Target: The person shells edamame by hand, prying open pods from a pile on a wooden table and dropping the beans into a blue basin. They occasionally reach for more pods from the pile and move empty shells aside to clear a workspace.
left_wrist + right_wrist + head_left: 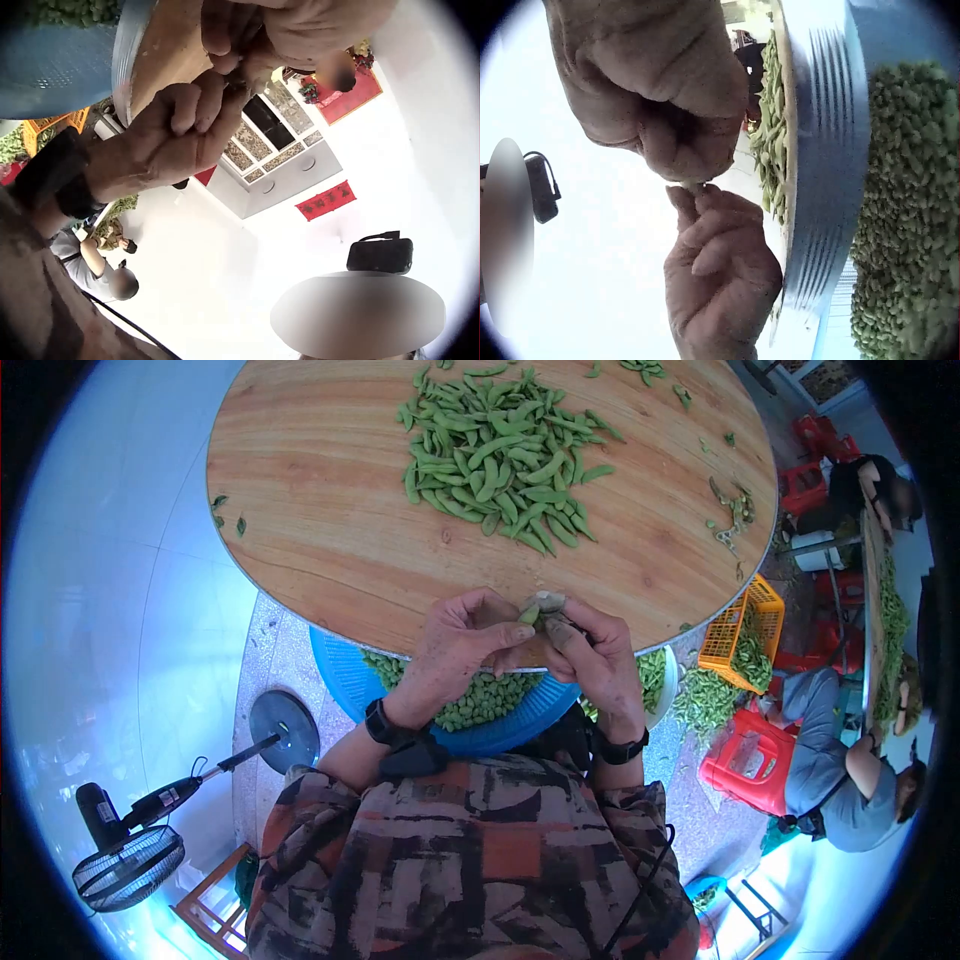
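Observation:
A green soybean pod (529, 616) sits between both hands at the near edge of the round wooden table (330, 550). My left hand (455, 645) pinches it between thumb and curled fingers. The thumb and forefinger of my right hand (597, 653) pinch its other end; those fingertips partly hide it. In the right wrist view the fingertips of both hands meet. Under the hands, a blue basin (335, 672) holds many shelled green beans (485, 702). A large heap of unshelled pods (500, 455) lies on the table beyond the hands.
Stems and scraps (735, 515) lie at the table's right side. On the floor to the right are a yellow crate (715, 650), loose pods (708, 702) and a red stool (740, 760). A standing fan (130, 865) is at lower left. Other people sit at the right.

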Available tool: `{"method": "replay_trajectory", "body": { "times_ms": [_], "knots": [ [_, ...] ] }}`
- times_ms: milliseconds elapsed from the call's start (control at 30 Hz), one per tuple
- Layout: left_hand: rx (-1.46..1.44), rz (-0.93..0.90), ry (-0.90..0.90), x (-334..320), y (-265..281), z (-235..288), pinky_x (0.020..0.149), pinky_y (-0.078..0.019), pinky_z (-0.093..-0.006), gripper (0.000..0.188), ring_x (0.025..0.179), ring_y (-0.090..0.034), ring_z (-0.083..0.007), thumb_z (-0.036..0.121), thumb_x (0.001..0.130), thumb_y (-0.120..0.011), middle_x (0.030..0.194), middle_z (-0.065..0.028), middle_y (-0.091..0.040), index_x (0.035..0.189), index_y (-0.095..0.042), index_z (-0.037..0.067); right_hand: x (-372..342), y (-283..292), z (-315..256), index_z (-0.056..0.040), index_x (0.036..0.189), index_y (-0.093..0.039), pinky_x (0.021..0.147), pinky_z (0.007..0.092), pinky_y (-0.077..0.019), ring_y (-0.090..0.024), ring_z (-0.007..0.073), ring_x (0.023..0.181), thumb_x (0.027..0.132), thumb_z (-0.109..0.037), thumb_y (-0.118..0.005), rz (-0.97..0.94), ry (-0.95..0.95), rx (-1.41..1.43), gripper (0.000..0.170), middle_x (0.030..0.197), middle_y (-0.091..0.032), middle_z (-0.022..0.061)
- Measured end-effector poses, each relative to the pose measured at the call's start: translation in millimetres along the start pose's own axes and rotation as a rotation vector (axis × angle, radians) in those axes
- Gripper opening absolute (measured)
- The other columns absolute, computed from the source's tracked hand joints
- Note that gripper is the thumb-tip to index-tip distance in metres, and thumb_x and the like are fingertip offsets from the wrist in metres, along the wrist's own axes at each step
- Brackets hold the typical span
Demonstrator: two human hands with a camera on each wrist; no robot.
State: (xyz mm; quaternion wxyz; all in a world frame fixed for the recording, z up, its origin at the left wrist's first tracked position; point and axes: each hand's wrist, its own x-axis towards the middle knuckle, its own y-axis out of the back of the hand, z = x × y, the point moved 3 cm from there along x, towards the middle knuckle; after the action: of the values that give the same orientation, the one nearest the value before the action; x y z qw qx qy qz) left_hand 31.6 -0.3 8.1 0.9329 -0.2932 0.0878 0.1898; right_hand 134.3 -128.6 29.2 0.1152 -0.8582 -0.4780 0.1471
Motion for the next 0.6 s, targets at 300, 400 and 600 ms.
{"method": "replay_trajectory", "body": {
  "times_ms": [300, 400, 600],
  "knots": [
    [0.145, 0.165, -0.038, -5, -4, 8, 0.043, -0.0378, -0.0213, 0.012, 0.05, -0.054, -0.0083, 0.008, 0.085, -0.071, 0.06, -0.0019, -0.059, 0.083, -0.062, 0.003, -1, -6, 6, 0.0014, 0.118, -0.06, 0.048, 0.0202, -0.037, -0.045, 0.0041, 0.056, 0.095, -0.003, -0.049, -0.002, 0.102, -0.228, 0.026, 0.081, -0.052, -0.001],
    [0.076, 0.126, -0.034, -6, -1, 1, 0.043, -0.0375, -0.0216, 0.01, 0.049, -0.053, -0.0083, 0.008, 0.087, -0.069, 0.061, -0.0019, -0.058, 0.085, -0.062, 0.002, 1, -1, 4, 0.0021, 0.113, -0.061, 0.051, 0.021, -0.0381, -0.047, 0.0051, 0.058, 0.093, -0.002, -0.05, -0.02, 0.139, -0.335, 0.023, 0.079, -0.052, -0.0005],
    [-0.37, -0.057, 0.152, -6, -5, -1, 0.044, -0.0416, -0.0223, 0.009, 0.063, -0.057, -0.0075, 0.009, 0.091, -0.064, 0.079, -0.0021, -0.063, 0.096, -0.059, 0.003, 2, 5, 9, 0.0024, 0.106, -0.062, 0.061, 0.025, -0.0439, -0.054, 0.012, 0.07, 0.089, 0.001, -0.051, -0.015, -0.004, -0.226, 0.02, 0.078, -0.056, 0.0054]
  ]
}}
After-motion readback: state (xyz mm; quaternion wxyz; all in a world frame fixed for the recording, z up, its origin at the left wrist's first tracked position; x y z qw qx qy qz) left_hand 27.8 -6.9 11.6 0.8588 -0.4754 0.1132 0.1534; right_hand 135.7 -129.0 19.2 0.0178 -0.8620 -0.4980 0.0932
